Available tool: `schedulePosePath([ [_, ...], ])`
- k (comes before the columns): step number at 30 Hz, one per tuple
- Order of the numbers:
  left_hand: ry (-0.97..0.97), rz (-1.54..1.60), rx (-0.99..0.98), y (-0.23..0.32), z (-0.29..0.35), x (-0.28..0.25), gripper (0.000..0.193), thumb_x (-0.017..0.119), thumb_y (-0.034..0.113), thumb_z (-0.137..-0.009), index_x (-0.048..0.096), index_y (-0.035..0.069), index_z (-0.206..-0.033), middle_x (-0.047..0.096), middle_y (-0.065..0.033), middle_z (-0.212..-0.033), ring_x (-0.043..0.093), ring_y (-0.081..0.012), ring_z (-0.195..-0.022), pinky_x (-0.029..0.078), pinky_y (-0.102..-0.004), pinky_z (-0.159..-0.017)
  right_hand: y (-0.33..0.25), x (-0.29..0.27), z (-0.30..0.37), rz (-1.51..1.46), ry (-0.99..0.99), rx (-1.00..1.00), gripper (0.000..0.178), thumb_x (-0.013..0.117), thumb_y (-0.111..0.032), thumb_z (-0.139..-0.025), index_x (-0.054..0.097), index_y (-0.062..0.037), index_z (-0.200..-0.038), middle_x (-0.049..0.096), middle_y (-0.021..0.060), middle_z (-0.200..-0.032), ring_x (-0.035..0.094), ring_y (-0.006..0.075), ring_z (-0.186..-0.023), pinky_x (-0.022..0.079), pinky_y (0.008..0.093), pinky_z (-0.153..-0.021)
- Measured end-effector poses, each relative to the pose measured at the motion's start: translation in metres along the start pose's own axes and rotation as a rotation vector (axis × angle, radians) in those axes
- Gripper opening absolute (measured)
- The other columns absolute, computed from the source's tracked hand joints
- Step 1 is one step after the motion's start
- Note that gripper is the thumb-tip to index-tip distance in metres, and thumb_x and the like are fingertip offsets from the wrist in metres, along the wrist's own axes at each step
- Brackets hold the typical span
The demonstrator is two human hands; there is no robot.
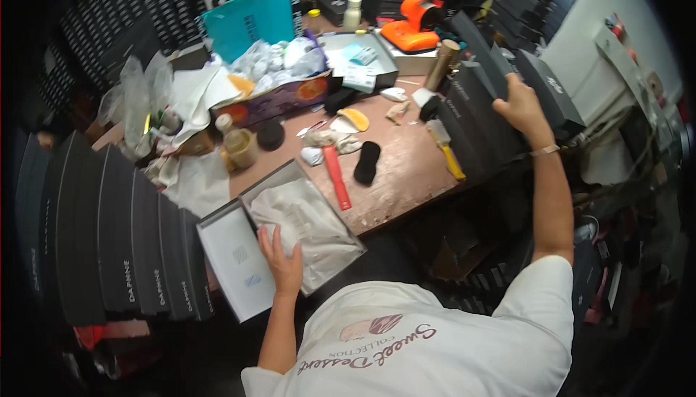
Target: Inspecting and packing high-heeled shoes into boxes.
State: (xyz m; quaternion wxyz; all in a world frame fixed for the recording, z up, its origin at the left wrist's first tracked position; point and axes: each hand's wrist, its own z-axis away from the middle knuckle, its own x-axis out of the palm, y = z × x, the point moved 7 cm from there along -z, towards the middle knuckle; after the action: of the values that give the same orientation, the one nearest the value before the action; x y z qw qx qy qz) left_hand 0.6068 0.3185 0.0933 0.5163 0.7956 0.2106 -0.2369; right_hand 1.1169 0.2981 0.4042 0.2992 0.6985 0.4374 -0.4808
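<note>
My left hand (281,261) rests with fingers spread at the seam between an open grey shoebox (341,226) and its pale-lined lid (230,255). Crumpled white tissue paper (297,216) fills the box, and whatever may lie beneath it is hidden. Stretched out to the right, my right hand (523,110) is closed at the upper edge of a black shoebox (482,110) standing among others. Part of its grip is hidden behind the hand. Another black shoebox (551,96) lies just to its right.
On the worn table (406,187) lie a red-handled tool (336,179), a black pad (367,163) and a yellow-handled brush (446,152). Behind stand a paper-filled carton (275,100), an orange device (413,27) and bottles (238,143). Dark boxes (119,230) line the left.
</note>
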Motion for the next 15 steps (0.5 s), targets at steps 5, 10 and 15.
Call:
schedulePosePath([
  [5,0.048,0.23,-0.198,-0.01,-0.001,-0.013,0.06,0.055,0.031,-0.098,0.037,-0.003,-0.144,0.027,-0.0248,-0.154,0.025,-0.0378,-0.144,0.022,-0.0428,-0.116,-0.113,-0.004,0.082,-1.526,-0.126,-0.052,0.073,0.068,-0.028,-0.081,0.041,0.0051,-0.141,0.059,0.0173,-0.126,0.062,0.0235,-0.111,0.052,0.0367,-0.095],
  [10,0.025,0.511,-0.365,-0.025,0.001,-0.008,0.065,0.041,0.039,-0.103,0.025,-0.004,-0.149,0.025,-0.0232,-0.155,0.024,-0.0332,-0.145,0.019,-0.0393,-0.118,-0.205,0.212,0.201,-2.072,-0.87,0.328,0.071,0.063,-0.029,-0.087,0.037,0.0031,-0.145,0.057,0.0124,-0.13,0.056,0.0174,-0.116,0.047,0.03,-0.097],
  [15,0.008,0.577,-0.457,-0.031,0.003,-0.01,0.065,0.047,0.029,-0.103,0.02,-0.005,-0.15,0.03,-0.0238,-0.153,0.029,-0.0297,-0.143,0.024,-0.0368,-0.116,-0.241,0.271,0.241,-1.45,-0.953,0.145,0.045,0.06,-0.024,-0.095,0.054,0.004,-0.13,0.065,0.0087,-0.109,0.058,0.0125,-0.095,0.047,0.0267,-0.084],
])
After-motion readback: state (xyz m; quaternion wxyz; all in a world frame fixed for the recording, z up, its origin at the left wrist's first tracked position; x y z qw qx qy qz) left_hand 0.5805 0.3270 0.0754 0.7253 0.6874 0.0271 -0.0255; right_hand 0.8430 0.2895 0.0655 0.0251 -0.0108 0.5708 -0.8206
